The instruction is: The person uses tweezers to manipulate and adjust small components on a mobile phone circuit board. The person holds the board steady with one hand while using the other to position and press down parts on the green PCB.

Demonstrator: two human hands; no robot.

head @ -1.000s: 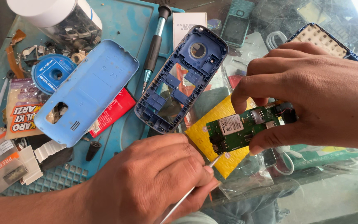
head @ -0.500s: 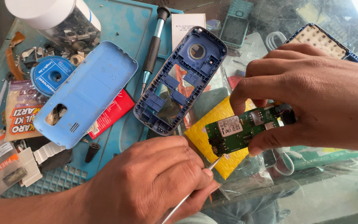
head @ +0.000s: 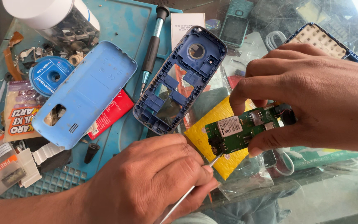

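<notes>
My right hand (head: 311, 95) grips a small green circuit board (head: 239, 130) by its right end, holding it above a yellow padded pouch (head: 212, 137). Lower down, my left hand (head: 146, 182) is closed around a thin metal tool (head: 195, 184) whose tip touches the board's lower left corner. A dark blue phone frame (head: 179, 79) lies just left of the board. Further left rests a light blue phone back cover (head: 88, 91).
A black-handled screwdriver (head: 152, 49) lies on the blue work mat (head: 117, 20). A clear jar with a white lid (head: 54, 18), a blue solder-wick reel (head: 50, 76), a red flat pack (head: 112, 112), packets and a keypad piece (head: 318, 39) surround the work area on the glass table (head: 332, 199).
The board in my right hand has shifted slightly left and down, meeting the tool tip. My left hand stays in place.
</notes>
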